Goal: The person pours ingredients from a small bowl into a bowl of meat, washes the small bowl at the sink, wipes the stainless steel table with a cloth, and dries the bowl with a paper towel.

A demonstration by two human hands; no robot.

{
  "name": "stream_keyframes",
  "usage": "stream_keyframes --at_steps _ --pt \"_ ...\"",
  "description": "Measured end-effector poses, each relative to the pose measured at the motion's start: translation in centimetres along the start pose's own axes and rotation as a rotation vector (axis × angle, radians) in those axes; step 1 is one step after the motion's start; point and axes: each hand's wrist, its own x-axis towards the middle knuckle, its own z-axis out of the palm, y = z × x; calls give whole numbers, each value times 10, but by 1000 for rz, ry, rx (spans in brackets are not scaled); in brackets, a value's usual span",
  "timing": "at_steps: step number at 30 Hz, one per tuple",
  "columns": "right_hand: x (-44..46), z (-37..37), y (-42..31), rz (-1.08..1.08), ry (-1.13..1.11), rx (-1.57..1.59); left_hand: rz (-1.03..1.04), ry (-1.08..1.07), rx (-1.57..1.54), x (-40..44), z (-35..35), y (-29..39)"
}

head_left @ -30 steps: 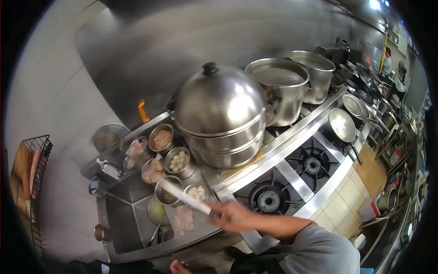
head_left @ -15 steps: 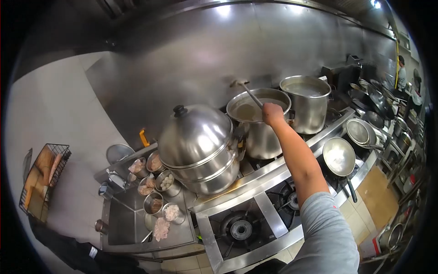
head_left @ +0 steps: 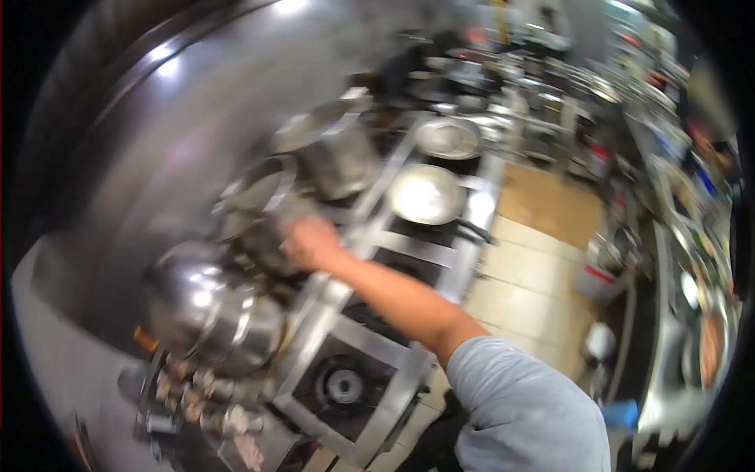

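My right hand [head_left: 311,242] reaches in from the right, beside the front of a tall open steel pot [head_left: 255,197]. Its fingers are smeared by motion, and I cannot make out whether it holds anything. A second tall steel pot [head_left: 338,161] stands just behind. To the hand's lower left is a stacked steamer [head_left: 240,318] under a domed lid [head_left: 185,287]. An unlit burner [head_left: 343,385] lies below the hand. My left hand is out of view.
A light-coloured pan [head_left: 425,194] rests on the stove, its dark handle to the right. Behind it is a round strainer [head_left: 448,138]. Small food containers [head_left: 193,401] stand at the lower left. Brown cardboard [head_left: 550,200] lies on the tiled floor [head_left: 519,267].
The view has swung right along the stove. My right hand first held a knife over the counter, then a long-handled ladle over the pot; now it is lower, beside the pot.
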Motion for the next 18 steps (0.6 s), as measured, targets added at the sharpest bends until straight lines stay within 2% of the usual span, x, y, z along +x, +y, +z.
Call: stream_keyframes --at_steps 1,2,3,4,5,6,7,8,9,10,11,12,13,15,16,17,18 --pt "-50 -6 12 42 58 225 -8 -14 -13 5 4 0" --pt "-102 -18 34 -4 -1 595 59 -171 109 19 5 -1" --pt "-156 -19 50 118 -1 572 130 -324 217 31 5 0" --pt "-212 -38 67 368 -301 777 124 -397 264 30 10 10" --pt "-275 -43 90 451 -406 630 199 -539 244 15 29 39" --pt "-374 4 140 276 -150 232 271 -677 219 8 41 56" --pt "-449 -8 160 747 -595 18 271 -741 248 16 47 60" --pt "-525 -23 176 824 -777 -139 282 -772 306 28 57 65" --pt "-593 -48 174 992 -685 -83 294 -798 367 33 67 72" --pt "-694 -32 214 827 -716 -128 301 -850 390 34 81 75" --pt "-715 -106 167 1150 -736 -24 334 -784 519 33 95 75" --pt "-815 -90 191 1320 -461 -280 372 -708 641 30 112 75" --pt "-866 -126 171 1379 -578 -378 387 -739 653 29 134 74" --pt "-923 -192 115 1938 -231 -299 488 -968 524 26 173 71" --pt "-963 -205 97 1955 -222 -363 612 -999 727 1 193 89" --pt "-1015 -209 92 1974 -251 -382 623 -1009 731 5 213 83" --pt "-1065 -210 93 1986 -282 -404 536 -1018 676 12 245 70"
